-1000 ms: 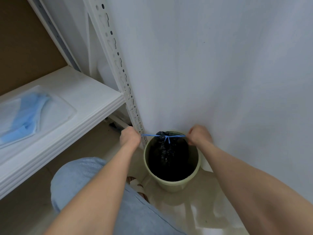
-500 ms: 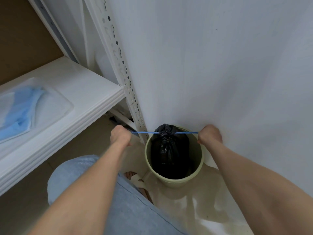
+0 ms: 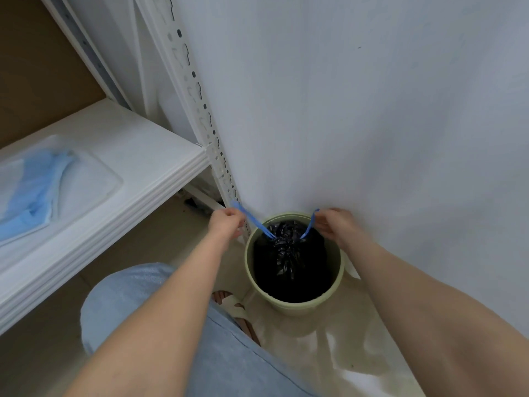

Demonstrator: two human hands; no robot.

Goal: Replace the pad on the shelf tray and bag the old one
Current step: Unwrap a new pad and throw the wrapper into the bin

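green bin (image 3: 297, 306) by wall (image 3: 372, 110), shelf post (image 3: 200, 110) beside, blue pad (image 3: 34, 190) in tray (image 3: 110, 180)

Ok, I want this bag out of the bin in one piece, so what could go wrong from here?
The left hand and right hand each pinch a thin blue drawstring; a hard pull might snap it or tear the black bag at its gathered neck. The black bag sits snugly in the green bin, so lifting could drag the bin up or tip it. The blue pad lies bunched in the shelf tray and may leave part uncovered.
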